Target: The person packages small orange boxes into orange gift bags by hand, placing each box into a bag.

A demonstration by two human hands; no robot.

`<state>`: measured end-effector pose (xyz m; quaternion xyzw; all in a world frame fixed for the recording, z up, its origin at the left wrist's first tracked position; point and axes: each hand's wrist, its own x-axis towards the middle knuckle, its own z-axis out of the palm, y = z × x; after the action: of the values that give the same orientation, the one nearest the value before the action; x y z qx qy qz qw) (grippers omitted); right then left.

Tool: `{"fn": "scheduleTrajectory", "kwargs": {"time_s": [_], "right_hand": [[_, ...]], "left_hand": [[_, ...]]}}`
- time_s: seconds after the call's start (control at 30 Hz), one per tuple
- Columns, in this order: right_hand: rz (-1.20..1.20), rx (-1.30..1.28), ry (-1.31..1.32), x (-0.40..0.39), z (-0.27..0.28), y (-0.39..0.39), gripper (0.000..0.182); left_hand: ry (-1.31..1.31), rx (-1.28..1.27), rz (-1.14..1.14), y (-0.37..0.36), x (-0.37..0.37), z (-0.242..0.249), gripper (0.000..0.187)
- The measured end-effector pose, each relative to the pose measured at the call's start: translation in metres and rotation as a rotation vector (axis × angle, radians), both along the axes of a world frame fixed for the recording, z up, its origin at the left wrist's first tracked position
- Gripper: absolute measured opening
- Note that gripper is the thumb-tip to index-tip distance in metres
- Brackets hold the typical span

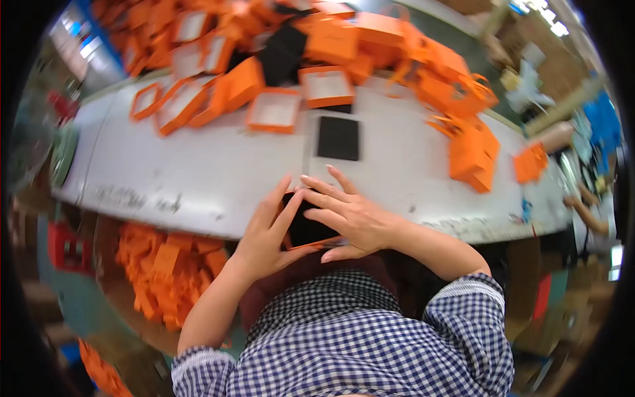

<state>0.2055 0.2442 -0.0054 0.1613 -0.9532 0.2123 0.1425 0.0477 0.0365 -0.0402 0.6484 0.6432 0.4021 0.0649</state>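
Observation:
Just in front of my body is a small orange box (291, 246), with a black insert (308, 228) filling its top. My left hand (264, 233) grips the box at its left side, thumb along the near edge and fingers over the far left corner. Over the right part of the insert lies my right hand (352, 216), its fingers stretched out and spread, the thumb by the near edge. My hands cover much of the box. Farther up the white table lies a flat black square pad (338, 138), touched by neither hand.
Open orange boxes with pale insides, such as one orange box (273, 110), line the far side of the table (218, 165). Orange bags (473, 153) with ribbons stand at right. A bin (112, 264) of orange pieces sits below left. Another person's arm (587, 213) shows far right.

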Motion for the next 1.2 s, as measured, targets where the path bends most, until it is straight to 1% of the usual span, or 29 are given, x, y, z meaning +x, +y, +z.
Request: {"fn": "scheduleTrajectory", "kwargs": {"time_s": [0.03, 0.07, 0.1, 0.13, 0.17, 0.23, 0.27, 0.3, 0.37, 0.4, 0.47, 0.5, 0.53, 0.57, 0.6, 0.63, 0.67, 0.7, 0.73, 0.8, 0.87, 0.93, 0.97, 1.0, 1.03, 1.07, 1.13, 1.17, 1.2], "right_hand": [[-0.022, -0.108, 0.046, 0.009, 0.002, 0.01, 0.071], [-0.176, -0.058, 0.214, 0.019, 0.006, 0.024, 0.078], [-0.414, 0.157, 0.287, 0.039, 0.01, 0.047, 0.082], [-0.653, 0.235, 0.403, 0.055, 0.015, 0.071, 0.086], [-0.86, 0.36, 0.441, 0.073, 0.031, 0.093, 0.087], [-1.212, 0.483, 0.367, 0.116, 0.024, 0.139, 0.086], [-1.36, 0.526, 0.296, 0.133, 0.018, 0.152, 0.084], [-1.357, 0.524, 0.296, 0.145, 0.014, 0.157, 0.084], [-1.35, 0.199, 0.133, 0.156, 0.009, 0.16, 0.072], [-1.332, 0.193, 0.132, 0.147, 0.018, 0.143, 0.072], [-0.966, -0.498, 0.148, 0.124, 0.049, 0.096, 0.055], [-0.951, -0.515, 0.138, 0.119, 0.049, 0.092, 0.055], [-0.814, -0.73, -0.039, 0.114, 0.047, 0.088, 0.052], [-0.663, -0.927, -0.214, 0.109, 0.046, 0.087, 0.049], [-0.633, -0.934, -0.325, 0.101, 0.033, 0.089, 0.051], [-0.614, -0.935, -0.333, 0.095, 0.027, 0.09, 0.051], [-0.633, -0.539, -0.293, 0.088, 0.023, 0.092, 0.053], [-0.634, -0.142, -0.238, 0.078, 0.026, 0.09, 0.055], [-0.676, -0.166, -0.134, 0.071, 0.029, 0.083, 0.053], [-0.657, -0.184, -0.14, 0.055, 0.044, 0.072, 0.048], [-0.651, -0.193, -0.143, 0.034, 0.05, 0.061, 0.044], [-0.737, 0.202, -0.377, 0.011, 0.05, 0.05, 0.038], [-0.728, 0.207, -0.365, 0.006, 0.044, 0.053, 0.038], [-0.735, 0.212, -0.344, 0.0, 0.033, 0.054, 0.033], [-0.737, 0.214, -0.328, -0.005, 0.026, 0.053, 0.029], [-0.714, 0.213, -0.321, -0.005, 0.022, 0.05, 0.029], [-0.861, -0.588, -0.048, 0.001, 0.023, 0.04, 0.016], [-0.837, -0.591, -0.059, 0.007, 0.026, 0.036, 0.016], [-0.841, -0.875, -0.027, 0.016, 0.031, 0.034, 0.014]], "left_hand": [[0.242, -0.051, 0.022, 0.002, 0.001, 0.003, 0.091], [0.273, -0.05, 0.066, 0.002, 0.007, 0.008, 0.081], [0.304, -0.053, 0.121, 0.0, 0.013, 0.014, 0.071], [0.296, -0.084, 0.169, 0.0, 0.019, 0.018, 0.065], [0.294, -0.078, 0.141, 0.003, 0.021, 0.026, 0.065], [0.41, -0.152, -0.022, 0.006, 0.024, 0.039, 0.054], [0.47, -0.186, -0.034, 0.008, 0.026, 0.032, 0.049], [0.47, -0.189, -0.031, 0.009, 0.026, 0.029, 0.049], [0.439, -0.131, -0.035, 0.012, 0.022, 0.027, 0.051], [0.475, -0.135, -0.027, 0.011, 0.021, 0.031, 0.048], [0.453, -0.223, -0.001, 0.005, 0.021, 0.052, 0.045], [0.427, -0.298, 0.007, 0.002, 0.019, 0.058, 0.043], [0.343, -0.283, -0.01, -0.001, 0.015, 0.059, 0.041], [0.345, -0.294, 0.006, -0.003, 0.011, 0.057, 0.041], [0.279, -0.244, -0.003, -0.004, 0.008, 0.052, 0.04], [0.211, -0.195, -0.011, -0.006, 0.006, 0.046, 0.039], [0.254, -0.135, 0.011, -0.006, 0.007, 0.041, 0.039], [0.272, -0.148, 0.012, -0.008, 0.008, 0.038, 0.041], [0.312, -0.153, 0.04, -0.011, 0.009, 0.038, 0.046], [0.325, -0.161, 0.122, -0.02, 0.012, 0.045, 0.062], [0.306, -0.186, 0.233, -0.025, 0.014, 0.04, 0.07], [0.297, -0.181, 0.286, -0.023, 0.013, 0.024, 0.077], [0.303, -0.175, 0.299, -0.021, 0.012, 0.018, 0.077], [0.206, -0.1, 0.296, -0.019, 0.011, 0.014, 0.078], [0.107, -0.029, 0.295, -0.02, 0.011, 0.013, 0.079], [0.08, -0.023, 0.299, -0.022, 0.009, 0.013, 0.082], [0.058, -0.026, 0.267, -0.026, 0.001, 0.007, 0.082], [0.055, -0.021, 0.242, -0.026, -0.002, 0.008, 0.081], [0.072, -0.01, 0.251, -0.025, -0.002, 0.011, 0.081]]}}
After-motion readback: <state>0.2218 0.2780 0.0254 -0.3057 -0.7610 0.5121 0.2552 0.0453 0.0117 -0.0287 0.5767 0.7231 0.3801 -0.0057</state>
